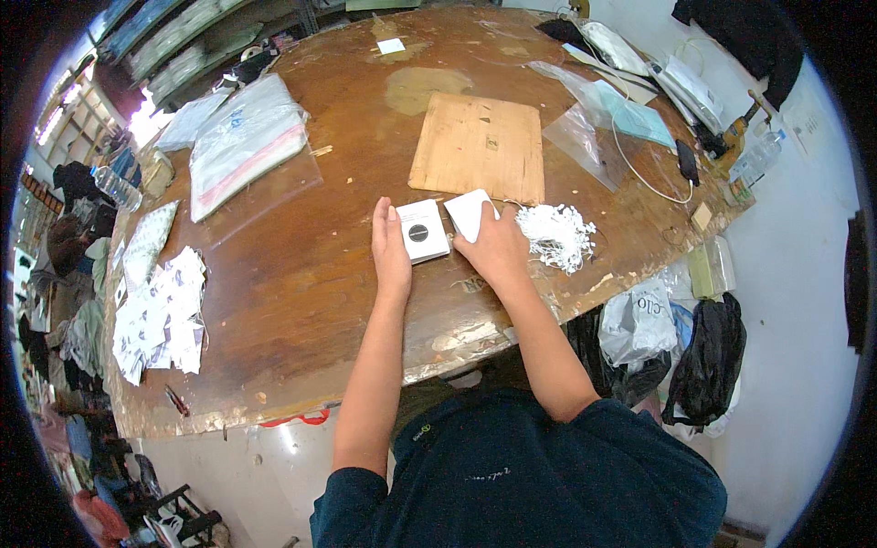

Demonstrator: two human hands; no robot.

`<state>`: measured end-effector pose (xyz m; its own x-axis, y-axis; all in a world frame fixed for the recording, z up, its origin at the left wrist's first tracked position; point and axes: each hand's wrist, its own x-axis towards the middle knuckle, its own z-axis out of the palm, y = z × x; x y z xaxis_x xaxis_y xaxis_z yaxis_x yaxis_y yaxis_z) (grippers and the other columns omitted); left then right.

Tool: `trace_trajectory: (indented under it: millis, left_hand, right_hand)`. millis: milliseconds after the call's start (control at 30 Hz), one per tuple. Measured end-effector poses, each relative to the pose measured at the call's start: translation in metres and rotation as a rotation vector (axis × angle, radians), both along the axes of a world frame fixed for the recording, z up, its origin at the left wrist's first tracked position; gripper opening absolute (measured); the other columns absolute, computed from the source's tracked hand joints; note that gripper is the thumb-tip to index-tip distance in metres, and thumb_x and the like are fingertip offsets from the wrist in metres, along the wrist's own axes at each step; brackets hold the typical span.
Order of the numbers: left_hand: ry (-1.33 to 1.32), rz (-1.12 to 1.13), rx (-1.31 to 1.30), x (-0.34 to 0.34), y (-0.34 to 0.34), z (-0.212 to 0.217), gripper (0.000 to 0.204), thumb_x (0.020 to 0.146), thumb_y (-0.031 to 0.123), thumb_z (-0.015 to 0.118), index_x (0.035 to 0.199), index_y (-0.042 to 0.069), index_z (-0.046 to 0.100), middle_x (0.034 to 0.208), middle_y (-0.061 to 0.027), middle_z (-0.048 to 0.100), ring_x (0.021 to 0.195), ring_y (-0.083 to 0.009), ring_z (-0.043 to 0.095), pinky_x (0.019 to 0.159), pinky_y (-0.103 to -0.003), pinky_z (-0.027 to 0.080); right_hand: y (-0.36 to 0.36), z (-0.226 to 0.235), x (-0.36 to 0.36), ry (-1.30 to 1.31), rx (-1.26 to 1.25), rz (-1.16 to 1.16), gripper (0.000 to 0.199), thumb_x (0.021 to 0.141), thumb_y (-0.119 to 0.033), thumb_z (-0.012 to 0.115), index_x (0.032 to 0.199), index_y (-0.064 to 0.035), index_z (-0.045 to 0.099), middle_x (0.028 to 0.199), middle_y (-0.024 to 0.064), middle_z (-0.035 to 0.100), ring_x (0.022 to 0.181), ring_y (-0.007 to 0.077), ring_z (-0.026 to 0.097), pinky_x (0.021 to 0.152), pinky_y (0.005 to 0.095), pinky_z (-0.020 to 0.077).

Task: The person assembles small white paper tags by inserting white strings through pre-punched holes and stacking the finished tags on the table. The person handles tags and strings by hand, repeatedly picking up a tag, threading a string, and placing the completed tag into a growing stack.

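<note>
A small stack of white cards [423, 247] with a black round mark lies near the table's front edge. Along its left side stands my left hand [392, 256], fingers stretched out and pointing away from me, touching or almost touching the stack's edge. Just to the right, my right hand [498, 242] is closed on a second white card stack [468, 212]; its fingers cover the right part, so the exact grip is partly hidden. Right of that hand sits a heap of white strings [557, 236] with small tag ends.
Beyond my hands lies a flat wooden board [480, 146]. Loose printed white tags [164, 315] are piled at the left, below a plastic-wrapped bundle [247, 142]. Clear plastic bags [589, 146], a cable and a black phone-like object [686, 163] occupy the right side.
</note>
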<state>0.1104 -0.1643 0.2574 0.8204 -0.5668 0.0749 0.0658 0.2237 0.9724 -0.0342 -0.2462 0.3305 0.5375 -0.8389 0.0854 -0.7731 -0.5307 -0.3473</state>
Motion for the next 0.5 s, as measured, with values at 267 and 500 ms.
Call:
trace_trajectory:
  millis: [267,500]
  left_hand:
    - [-0.21,-0.099,0.275,0.014,-0.013,0.017,0.054,0.106,0.033,0.046,0.145,-0.004,0.045,0.147,-0.0219,0.051,0.137,-0.0296,0.047,0.115,-0.037,0.034]
    - [-0.143,-0.151,0.18,0.016,-0.017,0.009,0.047,0.104,0.022,0.05,0.143,-0.004,0.048,0.137,-0.0162,0.06,0.125,-0.0219,0.056,0.107,-0.032,0.041]
  right_hand:
    - [-0.02,-0.024,-0.011,-0.126,-0.018,0.2,0.05,0.091,-0.032,0.066,0.127,0.0024,0.06,0.113,0.0293,0.061,0.105,0.0445,0.06,0.094,0.0497,0.0488]
    - [-0.005,-0.027,0.004,-0.185,-0.003,0.216,0.042,0.09,-0.024,0.067,0.122,0.0022,0.063,0.113,0.0307,0.061,0.107,0.0476,0.058,0.096,0.0507,0.0476]
